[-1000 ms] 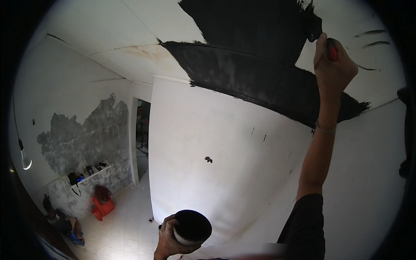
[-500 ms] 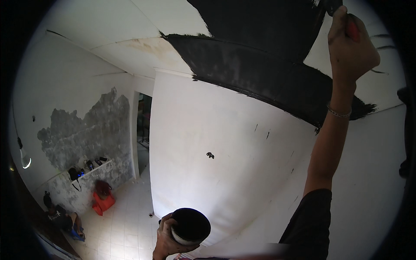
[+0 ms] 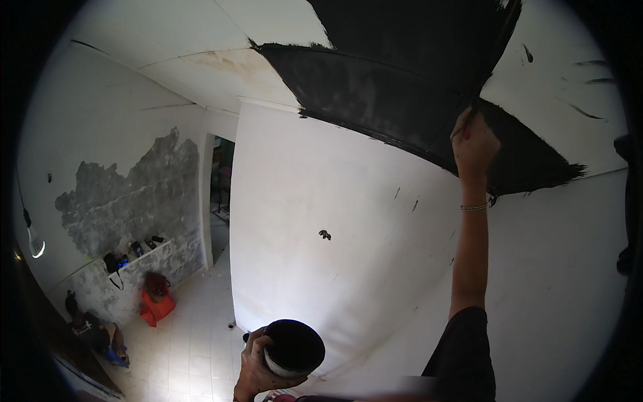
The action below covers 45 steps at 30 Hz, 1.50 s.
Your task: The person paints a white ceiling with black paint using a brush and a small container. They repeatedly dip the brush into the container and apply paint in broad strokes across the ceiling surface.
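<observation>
Down at the bottom of my view, the left hand holds a round tub, with its fingers curled around the side. I can see that the tub is all black inside. Up on the right, past a dark sleeve, the right hand is closed tight around a brush with a red handle. The brush is up by the edge of a big patch of black paint on the ceiling. Its tip is dark too, so I can't tell if it touches. Under the paint is a white wall with a small dark lump on it. Far off on the left, I see a person sitting low, a red shape, a shelf with little things on it, and a hanging light bulb.
</observation>
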### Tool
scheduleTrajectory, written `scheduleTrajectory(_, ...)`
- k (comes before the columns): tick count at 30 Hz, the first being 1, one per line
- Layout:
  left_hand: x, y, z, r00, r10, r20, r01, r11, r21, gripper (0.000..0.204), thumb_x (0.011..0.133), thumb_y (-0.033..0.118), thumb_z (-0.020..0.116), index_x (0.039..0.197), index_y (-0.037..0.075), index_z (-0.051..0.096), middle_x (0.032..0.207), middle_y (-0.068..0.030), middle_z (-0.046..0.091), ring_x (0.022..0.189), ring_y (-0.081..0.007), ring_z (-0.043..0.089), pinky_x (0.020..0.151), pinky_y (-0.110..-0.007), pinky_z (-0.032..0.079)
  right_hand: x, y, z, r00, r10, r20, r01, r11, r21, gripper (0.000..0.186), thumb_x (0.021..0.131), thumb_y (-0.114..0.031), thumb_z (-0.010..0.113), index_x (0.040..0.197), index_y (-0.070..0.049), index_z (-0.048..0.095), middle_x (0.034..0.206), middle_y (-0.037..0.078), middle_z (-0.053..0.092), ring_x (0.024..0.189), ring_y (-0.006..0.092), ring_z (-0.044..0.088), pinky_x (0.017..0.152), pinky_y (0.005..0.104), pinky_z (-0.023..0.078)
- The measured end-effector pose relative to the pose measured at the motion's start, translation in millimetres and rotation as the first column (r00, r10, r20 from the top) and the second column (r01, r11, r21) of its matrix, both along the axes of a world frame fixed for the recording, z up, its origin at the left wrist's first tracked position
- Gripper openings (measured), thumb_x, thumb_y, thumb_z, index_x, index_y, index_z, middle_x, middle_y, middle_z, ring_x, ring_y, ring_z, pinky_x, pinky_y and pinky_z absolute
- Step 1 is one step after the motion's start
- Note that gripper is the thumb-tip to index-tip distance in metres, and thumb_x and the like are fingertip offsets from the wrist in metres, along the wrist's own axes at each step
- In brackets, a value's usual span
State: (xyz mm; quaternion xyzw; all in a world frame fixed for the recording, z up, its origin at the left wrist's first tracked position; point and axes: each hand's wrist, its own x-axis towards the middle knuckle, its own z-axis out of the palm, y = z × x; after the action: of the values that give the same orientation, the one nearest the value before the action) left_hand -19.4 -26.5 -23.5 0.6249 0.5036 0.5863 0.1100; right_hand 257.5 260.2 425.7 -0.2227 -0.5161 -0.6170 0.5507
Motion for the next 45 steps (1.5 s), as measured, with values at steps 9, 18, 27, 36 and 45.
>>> scheduleTrajectory(9,-2.1,-6.1,1.9,0.998,0.050,0.032,-0.050,0.998,-0.023,0.104,0.042,0.042,0.105,0.122,0.010,0.046,0.127,-0.0272,0.060,0.117,-0.0451,0.063,0.099,-0.053,0.054,4.6,33.8,-24.0,0.997,0.031,-0.071,-0.039,0.992,-0.117,0.036,0.101,-0.020,0.063,0.068,-0.009,0.054,0.054,0.013,0.058,0.045,0.0296,0.062,0.045,0.0366,0.050)
scheduleTrajectory(18,0.8,-3.7,-3.4,0.995,0.028,0.097,-0.028,1.000,-0.005,0.103,0.039,0.039,0.105,0.120,0.013,0.048,0.128,-0.0238,0.061,0.119,-0.0432,0.062,0.102,-0.051,0.052,-31.4,-93.4,59.2,0.988,0.151,0.011,-0.151,0.980,0.130,0.039,0.100,-0.021,0.066,0.065,-0.008,0.054,0.052,0.009,0.053,0.040,0.0232,0.056,0.043,0.0318,0.043)
scheduleTrajectory(27,5.3,-14.0,1.0,0.997,0.031,0.069,-0.033,0.999,0.034,0.104,0.037,0.039,0.105,0.120,0.012,0.048,0.129,-0.0229,0.061,0.122,-0.0412,0.061,0.104,-0.052,0.049,-66.1,-190.1,126.9,0.987,0.124,0.105,-0.159,0.868,0.471,0.037,0.096,-0.031,0.072,0.068,-0.008,0.064,0.049,0.006,0.054,0.040,0.0200,0.055,0.045,0.0318,0.046)
scheduleTrajectory(36,4.8,-18.2,-1.2,0.978,-0.006,0.210,-0.002,0.999,0.037,0.103,0.038,0.037,0.106,0.120,0.013,0.048,0.130,-0.0220,0.061,0.124,-0.0382,0.061,0.104,-0.051,0.050,-56.3,-241.2,152.8,0.994,0.019,-0.110,0.045,0.838,0.544,0.028,0.096,-0.030,0.070,0.079,-0.008,0.069,0.060,0.006,0.064,0.050,0.0205,0.064,0.050,0.0313,0.051)
scheduleTrajectory(45,2.9,-21.7,1.7,0.984,0.027,0.179,-0.035,0.999,0.042,0.103,0.040,0.037,0.106,0.120,0.012,0.047,0.131,-0.0224,0.059,0.123,-0.0389,0.061,0.103,-0.051,0.050,-33.7,-115.1,80.3,0.996,0.049,0.075,-0.073,0.931,0.358,0.030,0.099,-0.021,0.066,0.074,-0.009,0.057,0.056,0.008,0.057,0.045,0.0262,0.059,0.043,0.0348,0.046)
